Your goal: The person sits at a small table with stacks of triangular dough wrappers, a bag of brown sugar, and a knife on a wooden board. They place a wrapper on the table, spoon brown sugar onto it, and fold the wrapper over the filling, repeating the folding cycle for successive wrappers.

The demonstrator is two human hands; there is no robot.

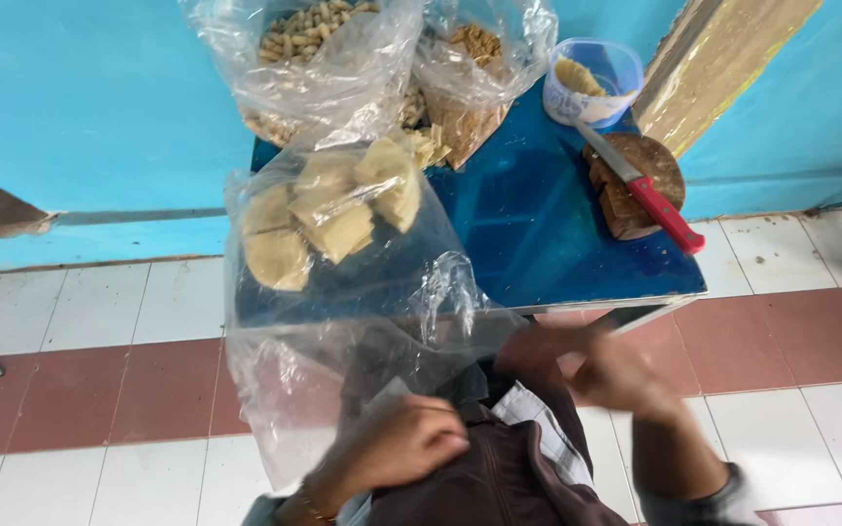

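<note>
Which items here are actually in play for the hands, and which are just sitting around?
In play:
- left hand, gripping the bag's lower edge
- right hand, blurred, beside the bag's mouth
- large clear plastic bag holding pale crackers

Lying about:
- red-handled knife on a round wooden block
- plastic tub
- two other snack bags
- blue table

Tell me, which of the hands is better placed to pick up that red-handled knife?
Probably the right hand. It is blurred at the table's near right edge, on the same side as the red-handled knife lying across the wooden block. The left hand is lower, against the clear plastic bag.
</note>
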